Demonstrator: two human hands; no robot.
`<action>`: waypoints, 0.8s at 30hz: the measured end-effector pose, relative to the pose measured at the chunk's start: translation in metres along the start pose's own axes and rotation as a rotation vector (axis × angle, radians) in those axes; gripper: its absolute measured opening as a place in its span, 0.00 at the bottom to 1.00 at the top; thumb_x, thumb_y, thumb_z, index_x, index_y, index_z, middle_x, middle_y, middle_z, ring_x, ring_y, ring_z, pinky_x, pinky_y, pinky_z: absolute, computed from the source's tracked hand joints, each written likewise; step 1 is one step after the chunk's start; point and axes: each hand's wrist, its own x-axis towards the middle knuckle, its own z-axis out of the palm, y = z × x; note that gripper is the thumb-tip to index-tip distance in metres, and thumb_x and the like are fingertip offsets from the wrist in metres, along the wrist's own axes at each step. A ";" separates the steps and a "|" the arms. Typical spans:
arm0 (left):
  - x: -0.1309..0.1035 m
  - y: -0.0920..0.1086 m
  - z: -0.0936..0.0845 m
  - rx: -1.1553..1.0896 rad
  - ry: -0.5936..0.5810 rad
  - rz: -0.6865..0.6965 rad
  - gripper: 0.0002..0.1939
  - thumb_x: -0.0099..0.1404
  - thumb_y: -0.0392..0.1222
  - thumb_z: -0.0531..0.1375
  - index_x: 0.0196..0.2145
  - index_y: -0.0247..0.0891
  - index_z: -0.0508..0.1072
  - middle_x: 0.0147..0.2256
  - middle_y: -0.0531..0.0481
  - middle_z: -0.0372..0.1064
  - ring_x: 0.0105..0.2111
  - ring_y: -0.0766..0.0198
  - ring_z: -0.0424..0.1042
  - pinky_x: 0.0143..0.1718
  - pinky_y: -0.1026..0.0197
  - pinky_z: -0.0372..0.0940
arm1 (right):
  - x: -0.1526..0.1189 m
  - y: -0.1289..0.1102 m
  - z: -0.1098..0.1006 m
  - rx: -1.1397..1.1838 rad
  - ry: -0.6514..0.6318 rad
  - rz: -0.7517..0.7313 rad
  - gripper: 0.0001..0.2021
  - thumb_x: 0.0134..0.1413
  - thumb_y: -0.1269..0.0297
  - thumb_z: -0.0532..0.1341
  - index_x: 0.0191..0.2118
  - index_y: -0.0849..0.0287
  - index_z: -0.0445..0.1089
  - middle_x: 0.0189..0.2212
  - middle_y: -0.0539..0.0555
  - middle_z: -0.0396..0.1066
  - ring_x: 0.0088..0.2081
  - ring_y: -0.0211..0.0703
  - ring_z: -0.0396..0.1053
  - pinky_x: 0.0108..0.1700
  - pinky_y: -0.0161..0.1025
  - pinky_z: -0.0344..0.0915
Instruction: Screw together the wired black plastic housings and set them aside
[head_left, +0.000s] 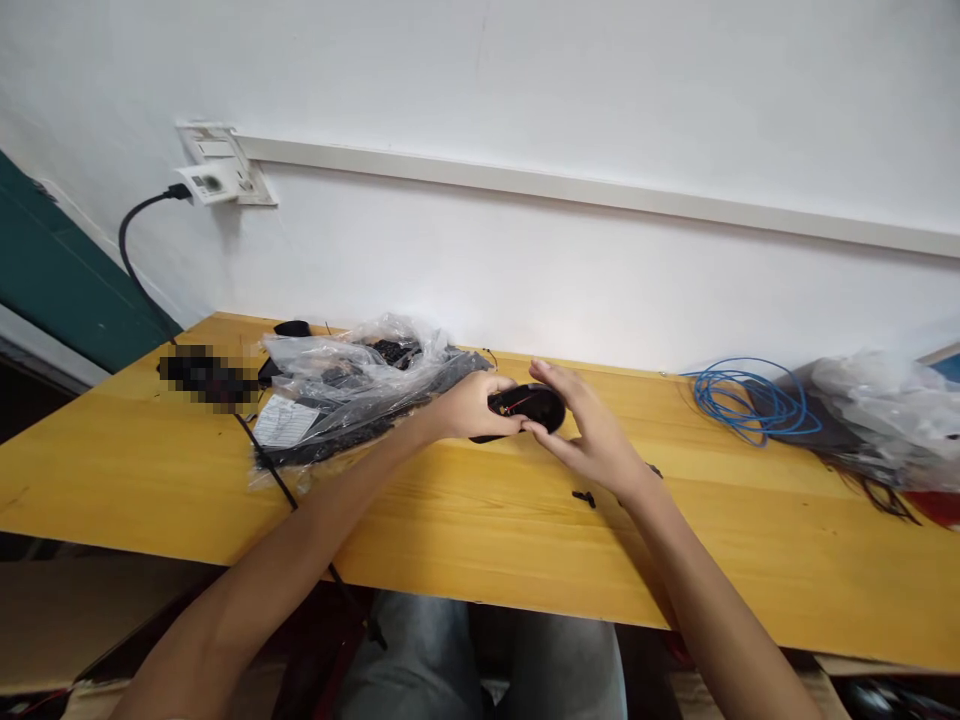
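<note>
Between both hands, above the wooden table [465, 510], is a black rounded device [541, 405] with a thin red wire showing on it. My left hand [476, 405] grips its left end, thumb along the near side. My right hand [589, 430] holds the right end, its thumb near the left thumb and its fingers on the far side. Small black pieces [583, 498] lie on the table beneath my right wrist.
Clear plastic bags with black parts [352, 385] lie left of my left hand. A black cable [266, 462] crosses the left side. Coiled blue cable [739, 400] and more plastic bags [892, 400] are at the right. A wall socket [229, 165] is behind.
</note>
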 end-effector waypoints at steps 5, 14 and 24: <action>0.011 -0.024 -0.004 -0.311 0.186 -0.192 0.16 0.57 0.48 0.73 0.36 0.34 0.78 0.31 0.50 0.72 0.32 0.61 0.71 0.35 0.61 0.63 | -0.004 0.028 -0.007 0.104 0.000 0.280 0.42 0.69 0.50 0.69 0.80 0.45 0.51 0.75 0.64 0.61 0.72 0.61 0.68 0.72 0.66 0.69; 0.023 -0.035 -0.007 -1.037 0.410 -0.247 0.13 0.57 0.37 0.72 0.37 0.34 0.74 0.38 0.44 0.77 0.37 0.58 0.76 0.39 0.58 0.72 | -0.010 0.078 -0.005 -0.179 -0.130 0.463 0.17 0.69 0.67 0.61 0.58 0.59 0.81 0.52 0.63 0.79 0.53 0.53 0.80 0.63 0.50 0.74; 0.018 -0.032 0.008 -1.150 0.345 -0.366 0.11 0.58 0.35 0.70 0.40 0.34 0.79 0.36 0.45 0.78 0.28 0.64 0.71 0.28 0.64 0.64 | 0.009 0.076 0.019 -0.186 -0.107 0.604 0.18 0.71 0.58 0.64 0.57 0.64 0.81 0.49 0.65 0.79 0.49 0.52 0.77 0.60 0.47 0.71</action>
